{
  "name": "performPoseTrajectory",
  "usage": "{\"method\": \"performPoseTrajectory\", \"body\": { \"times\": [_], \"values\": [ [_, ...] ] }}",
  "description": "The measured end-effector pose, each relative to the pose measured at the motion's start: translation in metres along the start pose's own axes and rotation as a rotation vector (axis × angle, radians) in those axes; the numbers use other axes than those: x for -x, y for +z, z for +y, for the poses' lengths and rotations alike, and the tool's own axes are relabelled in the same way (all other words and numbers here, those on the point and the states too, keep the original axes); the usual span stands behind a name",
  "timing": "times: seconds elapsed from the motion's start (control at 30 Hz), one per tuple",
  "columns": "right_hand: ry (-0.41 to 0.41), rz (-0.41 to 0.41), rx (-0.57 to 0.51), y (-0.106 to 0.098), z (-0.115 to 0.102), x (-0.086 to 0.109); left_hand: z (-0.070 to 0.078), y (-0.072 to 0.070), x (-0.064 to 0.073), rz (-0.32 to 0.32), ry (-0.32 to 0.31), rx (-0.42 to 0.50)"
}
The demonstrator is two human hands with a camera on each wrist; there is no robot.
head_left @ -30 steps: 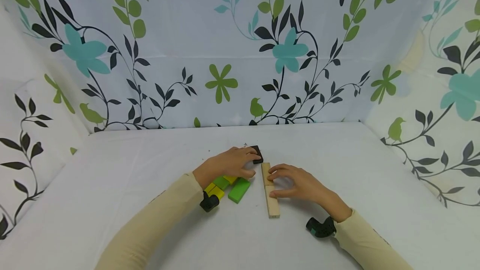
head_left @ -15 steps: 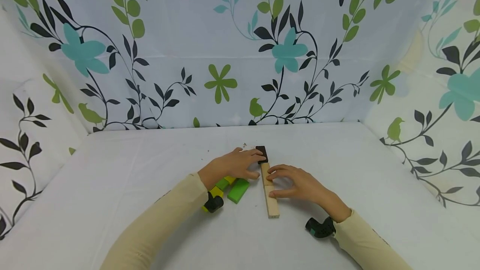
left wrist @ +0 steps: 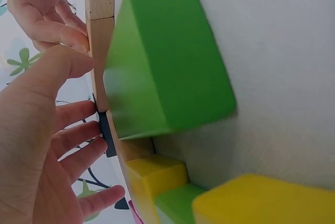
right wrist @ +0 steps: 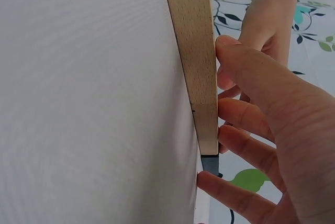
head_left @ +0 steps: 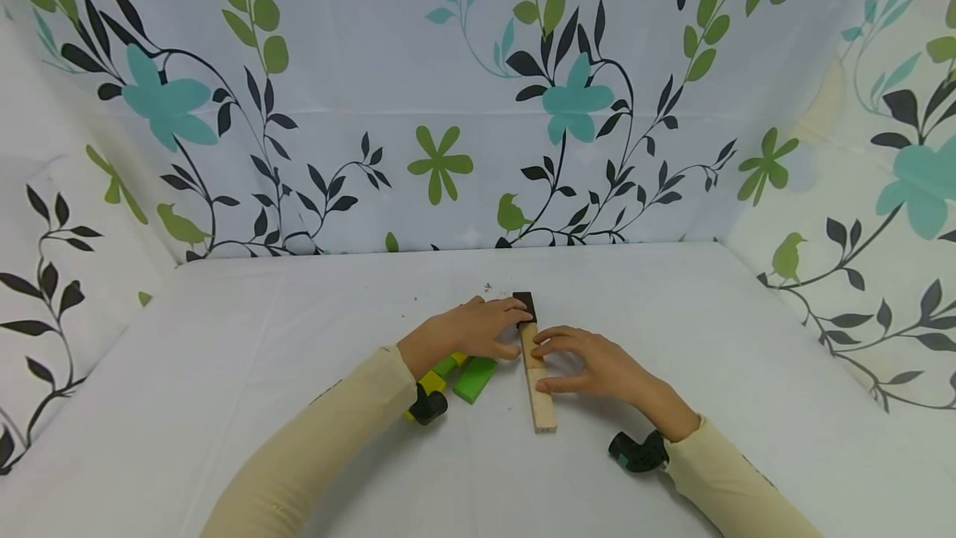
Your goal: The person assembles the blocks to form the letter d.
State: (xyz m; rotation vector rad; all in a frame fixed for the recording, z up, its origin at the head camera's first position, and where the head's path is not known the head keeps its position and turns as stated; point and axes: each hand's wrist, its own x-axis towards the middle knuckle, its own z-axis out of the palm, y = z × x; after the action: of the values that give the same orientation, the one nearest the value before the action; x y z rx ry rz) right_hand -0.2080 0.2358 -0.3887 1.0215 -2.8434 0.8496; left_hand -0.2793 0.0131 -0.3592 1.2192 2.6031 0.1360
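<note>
Two pale wooden blocks [head_left: 543,409] lie end to end in a line on the white table, with a black block [head_left: 524,298] at their far end. My left hand [head_left: 472,329] reaches over from the left, its fingertips on the black block and its thumb near the wood. Along the right side of the wooden blocks, my right hand [head_left: 586,365] rests its thumb and fingertips; the right wrist view shows these fingers [right wrist: 246,114] against the wood's edge. Under the left wrist, a green block [head_left: 475,379] lies apart from the row.
More yellow blocks [left wrist: 261,198] and a smaller green block [left wrist: 180,203] lie beside the large green one, partly covered by the left forearm. Black wrist cameras [head_left: 638,452] hang under both wrists. A patterned cloth wall [head_left: 336,106] closes off the table's back and sides.
The left hand has moved slightly right, sliding the black block up to the far end of the wooden row. The right hand has stayed in place.
</note>
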Motion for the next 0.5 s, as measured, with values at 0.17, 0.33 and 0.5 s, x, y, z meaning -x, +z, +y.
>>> {"method": "performPoseTrajectory", "body": {
  "times": [0.17,0.33,0.5],
  "values": [
    [-0.003,0.004,0.001,0.0004,0.0014,0.0004,0.0005,0.0012,-0.0021,0.007,-0.010,-0.007],
    [-0.004,0.003,-0.015,0.0007,0.0014,0.0006,0.0009,0.0015,-0.0025,0.015,-0.010,-0.003],
    [-0.003,0.005,-0.014,0.0007,0.0013,0.0007,0.0010,-0.0003,-0.0016,0.020,-0.001,0.029]
  ]
}}
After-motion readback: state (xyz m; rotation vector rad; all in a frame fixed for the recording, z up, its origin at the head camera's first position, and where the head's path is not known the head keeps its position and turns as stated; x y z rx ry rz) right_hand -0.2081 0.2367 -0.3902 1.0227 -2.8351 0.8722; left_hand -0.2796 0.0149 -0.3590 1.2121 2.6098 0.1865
